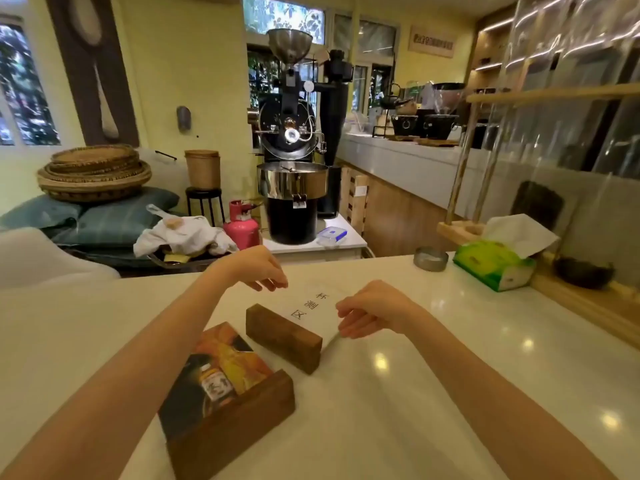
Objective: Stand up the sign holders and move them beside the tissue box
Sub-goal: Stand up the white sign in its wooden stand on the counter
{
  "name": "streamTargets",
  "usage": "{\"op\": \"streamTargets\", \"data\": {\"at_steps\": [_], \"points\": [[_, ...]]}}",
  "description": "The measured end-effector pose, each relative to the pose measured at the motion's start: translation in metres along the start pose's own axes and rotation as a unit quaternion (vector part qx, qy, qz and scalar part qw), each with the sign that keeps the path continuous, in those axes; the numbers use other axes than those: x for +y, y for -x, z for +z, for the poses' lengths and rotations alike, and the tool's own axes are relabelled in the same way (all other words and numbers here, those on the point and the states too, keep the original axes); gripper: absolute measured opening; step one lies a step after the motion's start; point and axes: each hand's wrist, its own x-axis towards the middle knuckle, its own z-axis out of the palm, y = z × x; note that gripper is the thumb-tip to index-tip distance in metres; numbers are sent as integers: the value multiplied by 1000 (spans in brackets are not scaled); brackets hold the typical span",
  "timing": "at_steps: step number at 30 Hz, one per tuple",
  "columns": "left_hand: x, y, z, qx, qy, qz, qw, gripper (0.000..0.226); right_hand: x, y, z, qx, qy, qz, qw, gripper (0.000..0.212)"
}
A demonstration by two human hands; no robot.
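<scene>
Two sign holders lie flat on the white counter [433, 393]. The far sign holder [284, 337] has a dark wooden base and a white card with black characters. The near sign holder [228, 420] has a wooden base and a colourful picture card. My left hand [254, 268] hovers over the white card's far left corner, fingers curled and apart. My right hand [370, 308] is at the card's right edge, fingertips touching or nearly touching it. The green tissue box [493, 265] stands at the counter's far right.
A round metal ashtray [431, 258] sits left of the tissue box. A wooden ledge with a clear screen [588, 303] runs along the counter's right side. Beyond the counter stand a black coffee roaster [292, 199] and a pink gas cylinder [241, 226].
</scene>
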Motion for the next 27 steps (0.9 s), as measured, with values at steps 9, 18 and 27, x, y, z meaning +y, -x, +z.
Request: {"op": "streamTargets", "data": {"at_steps": [9, 18, 27], "points": [[-19, -16, 22, 18, 48, -106, 993, 30, 28, -5, 16, -39, -109, 125, 985, 16], [-35, -20, 39, 51, 29, -96, 994, 35, 39, -17, 29, -3, -249, 101, 963, 13], [-29, -11, 43, 71, 90, -32, 993, 38, 25, -1, 8, 89, -155, -24, 984, 19]]}}
